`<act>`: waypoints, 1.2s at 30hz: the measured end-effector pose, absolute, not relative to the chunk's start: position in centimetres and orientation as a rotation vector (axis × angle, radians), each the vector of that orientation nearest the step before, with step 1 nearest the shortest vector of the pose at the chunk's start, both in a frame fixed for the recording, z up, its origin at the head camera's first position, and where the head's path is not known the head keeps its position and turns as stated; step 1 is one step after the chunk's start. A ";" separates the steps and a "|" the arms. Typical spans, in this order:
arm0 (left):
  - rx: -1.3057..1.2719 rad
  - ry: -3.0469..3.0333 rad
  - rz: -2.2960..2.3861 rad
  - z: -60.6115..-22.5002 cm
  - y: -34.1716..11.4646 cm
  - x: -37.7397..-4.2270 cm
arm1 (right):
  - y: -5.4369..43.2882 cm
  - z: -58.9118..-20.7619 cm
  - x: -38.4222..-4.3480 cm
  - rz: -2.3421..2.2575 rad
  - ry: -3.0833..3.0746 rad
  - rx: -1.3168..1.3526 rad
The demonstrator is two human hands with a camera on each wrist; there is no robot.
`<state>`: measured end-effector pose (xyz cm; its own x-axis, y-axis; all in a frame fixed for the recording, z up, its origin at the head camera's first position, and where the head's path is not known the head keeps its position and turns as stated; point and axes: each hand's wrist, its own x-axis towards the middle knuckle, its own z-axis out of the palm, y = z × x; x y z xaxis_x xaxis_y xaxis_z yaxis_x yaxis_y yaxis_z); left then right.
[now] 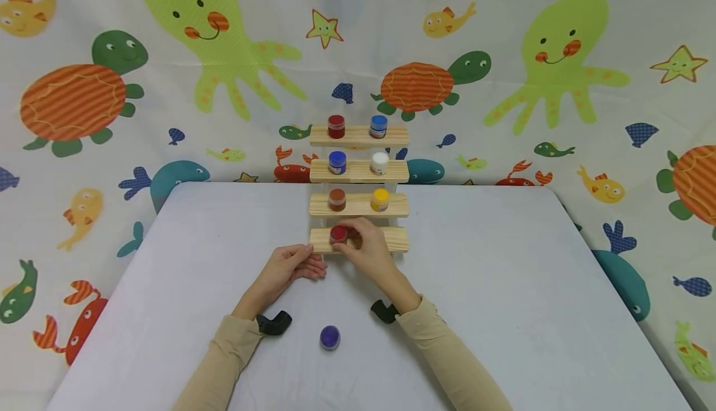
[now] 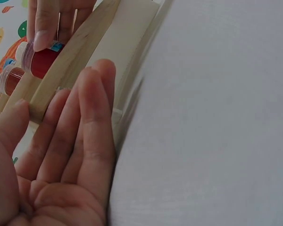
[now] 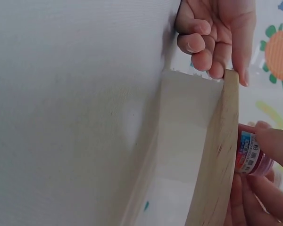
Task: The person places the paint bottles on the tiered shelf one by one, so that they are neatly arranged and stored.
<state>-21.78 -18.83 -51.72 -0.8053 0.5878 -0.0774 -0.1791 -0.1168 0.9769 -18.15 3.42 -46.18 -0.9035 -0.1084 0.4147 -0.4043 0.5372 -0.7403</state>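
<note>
In the head view, a small red paint jar (image 1: pixel 338 234) stands on the lowest wooden step of a tiered display rack (image 1: pixel 398 240). My right hand (image 1: pixel 370 252) holds this jar between thumb and fingers; its printed label (image 3: pixel 247 149) shows in the right wrist view. At the left end of the same step, my left hand (image 1: pixel 288 267) pinches the board's edge, thumb on top and fingers below, as the left wrist view of the board (image 2: pixel 80 44) shows. Nearer me on the table lies a purple-lidded jar (image 1: pixel 330 337), apart from both hands.
Higher steps carry a brown jar (image 1: pixel 337 199), a yellow jar (image 1: pixel 380 199), a dark blue jar (image 1: pixel 337 162), a white jar (image 1: pixel 379 163), a dark red jar (image 1: pixel 336 126) and a light blue jar (image 1: pixel 378 126). Behind the white table (image 1: pixel 503 274) hangs a sea-animal curtain (image 1: pixel 358 19).
</note>
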 end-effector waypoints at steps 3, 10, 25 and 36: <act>0.445 1.648 1.969 -51.7 -18.8 -21.8 | 3.4 -46.3 -18.2 1.293 -2.463 0.426; 0.443 1.653 1.968 -51.7 -18.8 -21.9 | 3.3 -46.6 -18.3 1.285 -2.498 0.396; 0.450 1.642 1.974 -51.7 -18.8 -21.9 | 3.3 -46.9 -18.6 1.296 -2.486 0.391; 0.460 1.648 1.971 -51.8 -18.8 -21.9 | 3.2 -47.0 -18.5 1.281 -2.476 0.392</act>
<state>-21.93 -18.77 -51.79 -0.8042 0.5900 -0.0718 -0.1754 -0.1202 0.9771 -18.50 3.22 -46.95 -0.9096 -0.0925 0.4051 -0.3841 0.5592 -0.7347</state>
